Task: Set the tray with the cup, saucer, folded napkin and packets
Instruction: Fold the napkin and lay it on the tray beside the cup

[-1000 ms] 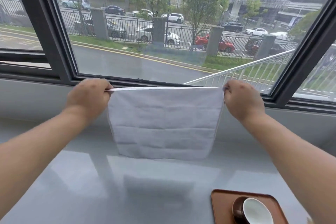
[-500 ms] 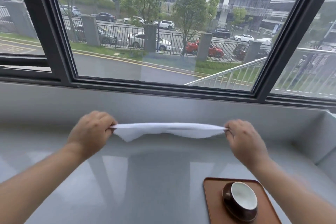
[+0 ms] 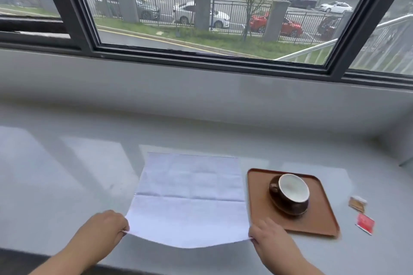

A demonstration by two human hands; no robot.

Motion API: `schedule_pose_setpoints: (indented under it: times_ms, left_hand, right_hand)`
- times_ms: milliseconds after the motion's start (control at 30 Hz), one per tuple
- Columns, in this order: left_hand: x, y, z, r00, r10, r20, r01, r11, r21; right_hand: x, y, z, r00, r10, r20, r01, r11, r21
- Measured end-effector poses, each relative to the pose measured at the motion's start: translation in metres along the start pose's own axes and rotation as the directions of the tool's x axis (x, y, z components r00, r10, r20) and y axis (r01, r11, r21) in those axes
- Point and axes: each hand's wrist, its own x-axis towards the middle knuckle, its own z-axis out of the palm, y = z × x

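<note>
Fingers of the left hand (image 3: 104,227) pinch the near left corner of the napkin (image 3: 190,198); fingers of the right hand (image 3: 271,239) pinch its near right corner. The napkin lies unfolded and flat on the grey desk (image 3: 67,174), creases visible, near edge sagging between the hands. Just right of it, the brown tray (image 3: 259,207) carries a dark cup (image 3: 290,193), apparently on a matching saucer. Farther right on the desk lie a tan packet (image 3: 357,203) and, nearer, a red packet (image 3: 365,223).
</note>
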Motion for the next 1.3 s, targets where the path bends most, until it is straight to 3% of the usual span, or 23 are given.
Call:
schedule_pose_setpoints:
  times_ms: [67,200,367,467,600,800,1033,1300]
  left_hand:
    - [-0.015,0.002,0.021,0.993,-0.035,0.115,0.041,0.998,-0.052]
    - [-0.022,0.004,0.025,0.952,-0.167,0.255,0.192,0.979,-0.074]
    - [0.008,-0.009,0.005,0.914,-0.325,0.241,0.374,0.906,-0.199]
    - [0.042,-0.023,-0.011,0.905,-0.372,0.209,0.422,0.85,-0.316]
    - [0.095,-0.042,-0.027,0.899,-0.394,0.191,0.437,0.771,-0.464]
    - [0.174,-0.069,-0.028,0.906,-0.366,0.214,0.421,0.718,-0.554]
    - [0.241,-0.091,-0.006,0.905,-0.346,0.246,0.424,0.722,-0.547]
    - [0.27,-0.105,0.023,0.896,-0.361,0.258,0.444,0.741,-0.504]
  right_hand:
    - [-0.008,-0.006,0.015,0.996,-0.047,0.081,0.047,0.999,-0.001]
    - [-0.004,-0.008,0.024,0.996,-0.012,0.086,0.01,1.0,0.023]
    - [0.033,0.009,0.019,0.986,0.137,0.096,-0.153,0.97,0.191]
    - [0.067,0.02,0.008,0.946,0.302,0.115,-0.323,0.891,0.319]
    - [0.112,0.039,-0.002,0.843,0.518,0.144,-0.519,0.717,0.465]
    - [0.178,0.068,0.001,0.771,0.605,0.201,-0.61,0.609,0.507]
    - [0.232,0.092,0.027,0.722,0.647,0.247,-0.666,0.552,0.502]
    - [0.271,0.101,0.048,0.719,0.646,0.255,-0.689,0.617,0.379]
